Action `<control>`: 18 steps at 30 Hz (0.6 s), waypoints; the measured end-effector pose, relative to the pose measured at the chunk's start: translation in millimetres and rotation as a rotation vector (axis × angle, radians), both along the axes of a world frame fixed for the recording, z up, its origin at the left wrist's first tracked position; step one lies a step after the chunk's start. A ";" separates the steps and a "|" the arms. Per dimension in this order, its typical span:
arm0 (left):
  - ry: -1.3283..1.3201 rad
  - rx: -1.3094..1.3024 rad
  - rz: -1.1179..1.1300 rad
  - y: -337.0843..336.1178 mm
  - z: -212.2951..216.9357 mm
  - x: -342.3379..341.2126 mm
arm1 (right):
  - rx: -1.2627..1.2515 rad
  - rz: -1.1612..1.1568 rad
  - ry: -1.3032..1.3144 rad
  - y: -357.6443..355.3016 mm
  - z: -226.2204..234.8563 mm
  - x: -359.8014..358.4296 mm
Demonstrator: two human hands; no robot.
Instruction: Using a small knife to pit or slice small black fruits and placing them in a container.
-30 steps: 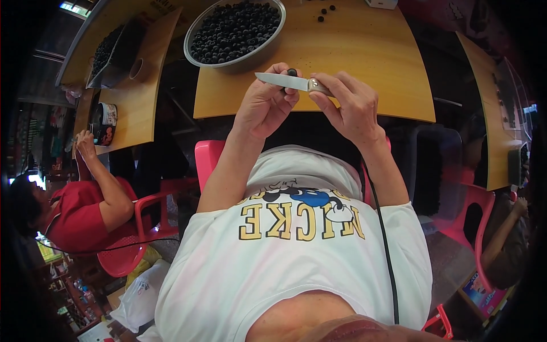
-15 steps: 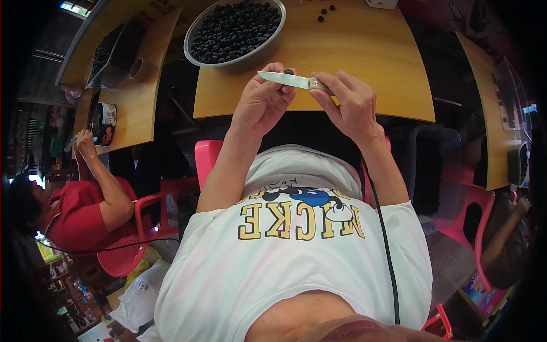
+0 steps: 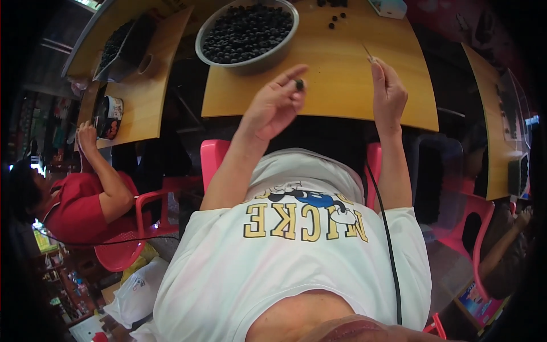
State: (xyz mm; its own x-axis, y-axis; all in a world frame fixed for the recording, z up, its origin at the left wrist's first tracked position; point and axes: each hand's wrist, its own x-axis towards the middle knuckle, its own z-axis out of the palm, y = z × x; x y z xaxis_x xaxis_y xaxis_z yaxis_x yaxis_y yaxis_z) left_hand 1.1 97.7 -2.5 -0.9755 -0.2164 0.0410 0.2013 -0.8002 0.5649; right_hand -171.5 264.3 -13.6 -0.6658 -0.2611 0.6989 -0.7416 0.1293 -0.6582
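My left hand (image 3: 274, 105) is above the table's near edge, its forefinger stretched out. A small dark round piece (image 3: 299, 84) is held at its fingertips. To the right and higher, my right hand (image 3: 390, 94) grips a small knife (image 3: 367, 52), its blade seen almost edge-on and pointing up and away. The two hands are well apart. Beyond my left hand stands a grey metal bowl (image 3: 250, 68), heaped with many small dark round pieces (image 3: 248, 34) of the same look.
The bowl rests on a yellow wooden table (image 3: 342, 91). Several loose dark pieces (image 3: 335, 21) and a whitish box (image 3: 389, 7) are at its far side. At the left, a person in red (image 3: 91, 199) works at another table (image 3: 145, 114). A black cable (image 3: 387, 251) runs down my right side.
My hands have drawn apart. The knife, earlier flat against the piece in my left hand, has moved right and away and turned edge-on. The view has shifted slightly.
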 end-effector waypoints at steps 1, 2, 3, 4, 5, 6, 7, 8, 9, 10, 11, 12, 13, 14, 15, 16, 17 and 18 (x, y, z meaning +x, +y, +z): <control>-0.049 0.056 -0.080 0.8 0.1 -1.0 | 0.011 -0.017 -0.038 -3.4 -4.4 -4.5; -0.060 0.072 -0.103 3.4 -3.5 -0.3 | 0.008 -0.005 -0.037 -3.6 -4.6 -4.9; -0.059 0.068 -0.091 1.5 -5.9 1.2 | 0.021 0.021 -0.161 -3.2 -4.6 -3.5; -0.039 0.074 -0.143 -1.0 -7.8 2.4 | 0.035 0.047 -0.284 -3.8 -4.6 -3.5; -0.020 0.081 -0.201 -2.9 -8.2 3.2 | 0.032 0.053 -0.284 -3.3 -6.1 -5.9; -0.020 0.076 -0.196 -4.6 -7.3 4.8 | 0.013 0.080 -0.313 -2.8 -8.7 -8.4; 0.029 0.070 -0.211 -6.7 -5.9 7.1 | -0.007 0.106 -0.341 -3.7 -10.7 -9.2; 0.077 0.064 -0.231 -9.2 -4.5 7.9 | -0.012 0.105 -0.341 -4.8 -12.0 -9.3; 0.076 0.059 -0.233 -12.6 -2.0 9.3 | -0.022 0.114 -0.356 -5.7 -13.1 -9.4; 0.080 0.008 -0.152 -17.6 1.8 11.5 | -0.033 0.122 -0.370 -6.3 -14.3 -9.4; 0.086 -0.044 -0.070 -23.4 6.9 13.2 | -0.039 0.120 -0.369 -6.4 -15.3 -9.6; 0.101 -0.088 -0.027 -34.5 12.7 13.7 | -0.019 0.119 -0.385 -7.0 -16.8 -9.3; 0.068 -0.139 0.037 -46.0 22.1 14.9 | 0.002 0.118 -0.401 -6.7 -17.1 -9.4; 0.055 -0.251 0.090 -58.6 33.5 13.9 | -0.003 0.113 -0.400 -5.9 -16.6 -9.8; 0.041 -0.365 0.151 -72.0 46.0 15.2 | 0.044 0.101 -0.417 -5.3 -14.1 -8.4; -0.041 -0.438 0.191 -89.8 54.8 13.5 | 0.091 0.087 -0.434 -4.9 -12.3 -7.9; -0.123 -0.510 0.236 -108.8 63.8 12.7 | 0.087 0.094 -0.432 -6.0 -11.8 -7.8; -0.151 -0.571 0.181 -126.3 72.5 9.4 | 0.082 0.096 -0.419 -5.3 -12.6 -9.4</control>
State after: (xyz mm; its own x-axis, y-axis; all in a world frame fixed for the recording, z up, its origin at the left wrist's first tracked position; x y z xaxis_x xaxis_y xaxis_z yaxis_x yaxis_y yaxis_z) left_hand 10.4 -28.7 70.1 -0.9295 -0.3633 0.0637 0.1900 -0.3237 0.9269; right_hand -180.9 259.0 -26.2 -0.8576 -0.3791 0.3477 -0.4237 0.1373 -0.8953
